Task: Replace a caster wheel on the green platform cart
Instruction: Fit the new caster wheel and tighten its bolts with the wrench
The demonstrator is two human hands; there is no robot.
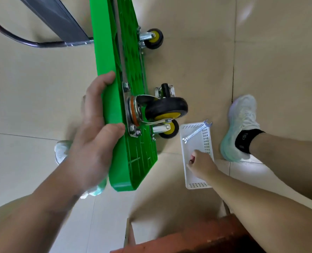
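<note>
While the green platform cart (111, 52) stood tipped on its long edge on the tiled floor (188, 61), its ribbed underside faced the person's right in the head view. The left hand (96, 128) gripped the cart's near rim, fingers wrapped over the top face and the thumb curled onto the underside just beside a bolted plate. On that plate sat the mounted caster (162, 108), a black tyre on a yellow hub in a bright metal fork. A second fitted caster (167, 129) showed just below and behind it, and a third (152, 38) hung from the far end of the deck. A loose caster (165, 91) lay on the floor just past the mounted one, its plate facing up.

To the right, a white tray (197, 185) rested on the floor near the cart's lower corner. A wrench (197, 132) lay slanted across its far end, one open head poking over the rim. The right hand (200, 165) reached down into the tray with fingers curled; something small and reddish showed at the fingertips, but I could not tell whether it was held. A pale shoe (241, 128) stood beside the tray. The cart's dark handle tube (32, 43) stretched away at the upper left.
</note>
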